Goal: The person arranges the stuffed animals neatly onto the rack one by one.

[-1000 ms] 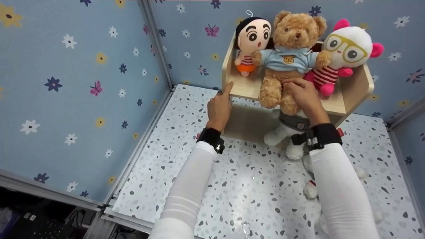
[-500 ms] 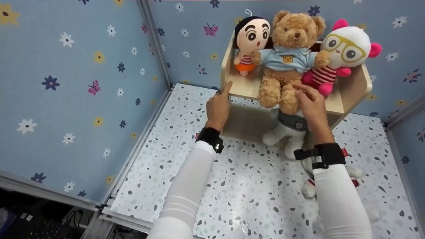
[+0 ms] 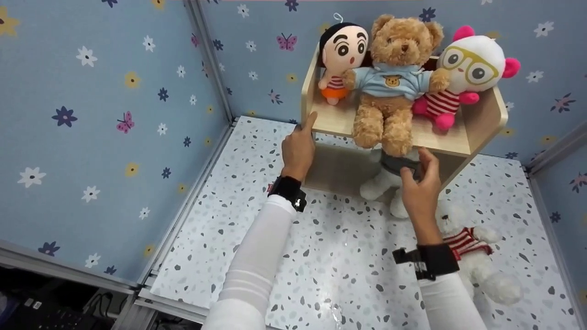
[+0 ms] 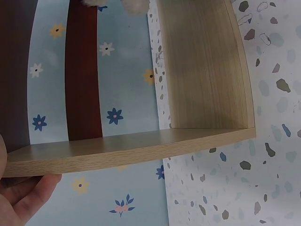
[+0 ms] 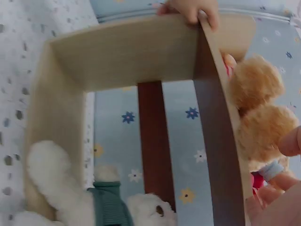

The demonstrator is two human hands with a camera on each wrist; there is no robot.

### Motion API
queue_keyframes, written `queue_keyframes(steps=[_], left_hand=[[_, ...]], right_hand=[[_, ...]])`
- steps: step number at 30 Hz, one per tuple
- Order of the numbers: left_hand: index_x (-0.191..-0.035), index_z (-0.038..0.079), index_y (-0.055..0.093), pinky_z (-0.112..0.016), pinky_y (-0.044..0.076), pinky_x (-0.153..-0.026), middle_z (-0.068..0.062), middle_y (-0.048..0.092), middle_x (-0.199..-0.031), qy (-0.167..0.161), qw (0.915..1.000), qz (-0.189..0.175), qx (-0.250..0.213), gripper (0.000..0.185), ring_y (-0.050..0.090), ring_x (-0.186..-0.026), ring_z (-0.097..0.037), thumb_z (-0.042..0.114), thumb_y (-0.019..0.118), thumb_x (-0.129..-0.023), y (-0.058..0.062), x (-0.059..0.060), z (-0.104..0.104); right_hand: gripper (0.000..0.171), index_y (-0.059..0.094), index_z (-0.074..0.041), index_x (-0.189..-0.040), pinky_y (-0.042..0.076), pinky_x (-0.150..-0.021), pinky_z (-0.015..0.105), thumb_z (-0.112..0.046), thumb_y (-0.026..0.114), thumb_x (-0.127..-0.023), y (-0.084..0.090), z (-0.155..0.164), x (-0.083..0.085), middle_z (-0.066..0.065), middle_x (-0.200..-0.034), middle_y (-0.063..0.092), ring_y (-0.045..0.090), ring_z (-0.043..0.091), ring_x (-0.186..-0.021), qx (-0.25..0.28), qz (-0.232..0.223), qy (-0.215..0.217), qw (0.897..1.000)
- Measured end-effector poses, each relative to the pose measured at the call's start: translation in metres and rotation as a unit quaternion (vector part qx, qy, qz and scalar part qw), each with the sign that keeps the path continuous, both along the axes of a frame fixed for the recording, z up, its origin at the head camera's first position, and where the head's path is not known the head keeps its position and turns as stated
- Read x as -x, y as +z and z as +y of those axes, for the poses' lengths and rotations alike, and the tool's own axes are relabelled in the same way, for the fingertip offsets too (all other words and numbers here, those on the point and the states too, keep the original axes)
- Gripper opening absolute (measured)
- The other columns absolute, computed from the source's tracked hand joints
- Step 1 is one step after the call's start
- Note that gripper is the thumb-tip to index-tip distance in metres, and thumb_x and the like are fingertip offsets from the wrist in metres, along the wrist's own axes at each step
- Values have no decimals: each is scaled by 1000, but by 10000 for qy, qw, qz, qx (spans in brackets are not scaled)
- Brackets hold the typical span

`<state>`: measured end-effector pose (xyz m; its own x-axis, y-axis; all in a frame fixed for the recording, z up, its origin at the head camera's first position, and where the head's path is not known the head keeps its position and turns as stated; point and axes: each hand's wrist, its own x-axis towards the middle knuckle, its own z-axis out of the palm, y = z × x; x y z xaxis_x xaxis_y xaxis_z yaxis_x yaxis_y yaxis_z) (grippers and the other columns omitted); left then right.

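Observation:
My left hand (image 3: pixel 298 151) grips the front left corner of a small wooden shelf (image 3: pixel 334 118); in the left wrist view its fingers (image 4: pixel 38 195) press the outside of the side panel. On the top board a brown teddy bear (image 3: pixel 390 82) in a light blue hoodie sits upright, legs hanging over the front edge. My right hand (image 3: pixel 421 197) is just below and right of the bear's feet, thumb and fingers spread apart and holding nothing. A white plush toy (image 3: pixel 383 183) in dark grey-green clothing sits in the lower compartment, partly hidden by that hand.
A black-haired doll (image 3: pixel 341 48) and a white plush with pink ears and yellow glasses (image 3: pixel 477 66) flank the bear. Another white plush in a red-striped top (image 3: pixel 467 240) lies on the speckled tabletop (image 3: pixel 348 256) at right. Flowered panels (image 3: pixel 110 137) enclose the area.
My right hand has let go of the bear's leg and moved down in front of the shelf. The left hand keeps its grip. The bear stays seated.

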<state>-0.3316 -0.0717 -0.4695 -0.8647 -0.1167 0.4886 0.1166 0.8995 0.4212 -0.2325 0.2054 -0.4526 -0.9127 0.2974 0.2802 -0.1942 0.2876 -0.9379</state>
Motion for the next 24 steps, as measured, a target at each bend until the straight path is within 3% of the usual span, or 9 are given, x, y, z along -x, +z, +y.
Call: queue_keyframes(steps=[6,14,19,22,24], left_hand=[[-150,30,50,-40,59,-58,-19,75,-95,40,10000,55,-27,47,74,-69,-29,16,54,-106,-1,0,1],[-152,32,47,-37,58,-58,-18,74,-94,58,9999,-95,-11,51,72,-67,-27,16,55,-105,2,0,0],[-152,31,48,-38,58,-59,-18,74,-93,60,10000,-67,31,51,72,-67,-28,15,56,-104,1,0,0],[-152,30,47,-37,59,-59,-18,74,-94,8,10000,-34,25,51,73,-68,-28,15,57,-104,0,0,0],[-152,29,47,-37,59,-59,-17,74,-94,-11,10000,-20,22,51,73,-68,-27,15,57,-104,0,0,0]], right_hand=[[58,39,-2,-149,32,-122,45,-6,59,-95,-61,7,-31,18,-155,43,42,31,-141,91,-842,-174,9963],[49,39,2,-145,36,-115,53,-10,54,-100,-135,10,-73,24,-153,42,45,42,-138,-184,-1898,250,9813],[53,35,2,-150,37,-115,57,-14,53,-103,-167,9,-100,26,-156,38,38,44,-145,-549,-2647,638,9606],[50,39,4,-147,37,-115,58,-13,55,-102,-179,9,-110,28,-148,46,41,45,-143,-814,-2683,653,9577],[48,44,7,-143,39,-112,57,-10,57,-100,-183,9,-114,30,-138,54,48,44,-136,-997,-2508,580,9611]])
